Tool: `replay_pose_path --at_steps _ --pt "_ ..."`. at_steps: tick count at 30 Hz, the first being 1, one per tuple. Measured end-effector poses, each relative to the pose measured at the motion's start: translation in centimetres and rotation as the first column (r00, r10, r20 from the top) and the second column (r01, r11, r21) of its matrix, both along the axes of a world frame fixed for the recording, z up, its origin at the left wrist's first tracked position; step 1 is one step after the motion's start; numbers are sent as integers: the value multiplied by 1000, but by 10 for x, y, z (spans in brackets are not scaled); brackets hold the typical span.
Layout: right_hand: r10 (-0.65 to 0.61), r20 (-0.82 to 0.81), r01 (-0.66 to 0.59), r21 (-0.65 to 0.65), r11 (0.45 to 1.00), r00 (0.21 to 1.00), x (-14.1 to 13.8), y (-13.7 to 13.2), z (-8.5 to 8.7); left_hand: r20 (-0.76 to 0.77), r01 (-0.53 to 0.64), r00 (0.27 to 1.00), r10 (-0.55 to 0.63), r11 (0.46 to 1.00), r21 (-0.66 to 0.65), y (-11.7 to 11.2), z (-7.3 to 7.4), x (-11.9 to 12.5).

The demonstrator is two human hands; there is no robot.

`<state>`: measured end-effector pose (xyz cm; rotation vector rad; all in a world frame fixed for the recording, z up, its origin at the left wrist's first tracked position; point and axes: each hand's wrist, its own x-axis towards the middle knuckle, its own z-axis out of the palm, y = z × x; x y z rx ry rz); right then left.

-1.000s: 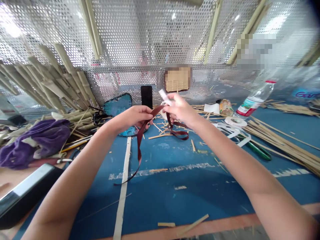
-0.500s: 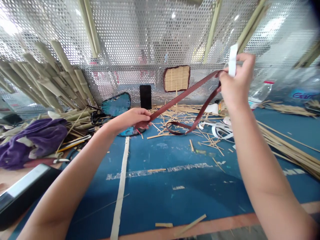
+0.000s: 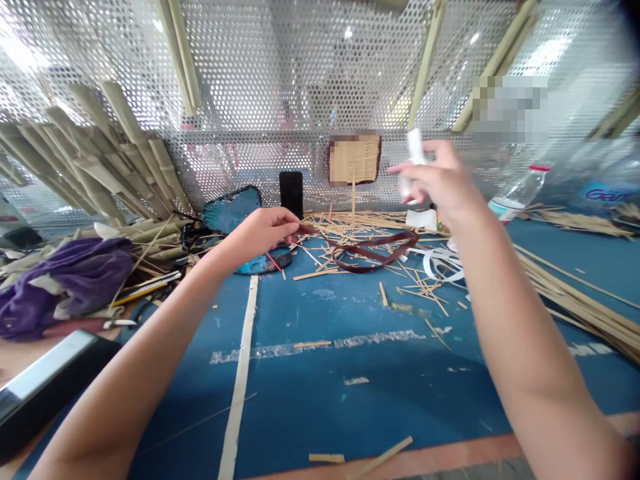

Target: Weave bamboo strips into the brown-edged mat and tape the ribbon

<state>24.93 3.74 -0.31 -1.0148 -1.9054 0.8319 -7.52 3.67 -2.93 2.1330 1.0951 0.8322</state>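
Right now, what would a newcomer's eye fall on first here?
Probably the person's hands above the blue table: the left hand pinches one end of a looped brown ribbon, and the right hand, higher up, has a white piece between its fingers. Next might come the purple cloth at far left and the small woven panel before the perforated screen.

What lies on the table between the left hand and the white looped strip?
Between the left hand and the white looped strip, the head view shows the brown ribbon, loosely looped among scattered bamboo slivers; the hand pinches it.
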Motion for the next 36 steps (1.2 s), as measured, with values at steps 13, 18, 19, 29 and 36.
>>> replay_pose_path --at_steps 13,18,19,29,36 --pt "147 -226 -190 -182 965 963 -100 -26 -29 244 4 970 4 999 -35 -14 8 13" --pt "64 -252 -75 -33 997 965 -104 -21 -34 506 137 863 5 960 -243 -11 10 12" --pt "61 -265 -68 -16 998 962 -106 -21 -35 535 150 845 13 954 -259 -11 9 12" --pt "-221 -144 259 355 899 965 -104 -42 -20 492 -64 852 177 969 -238 -10 9 11" --pt "-80 -183 62 -102 993 980 -123 -48 -23 440 -80 880 178 969 -234 -20 12 19"
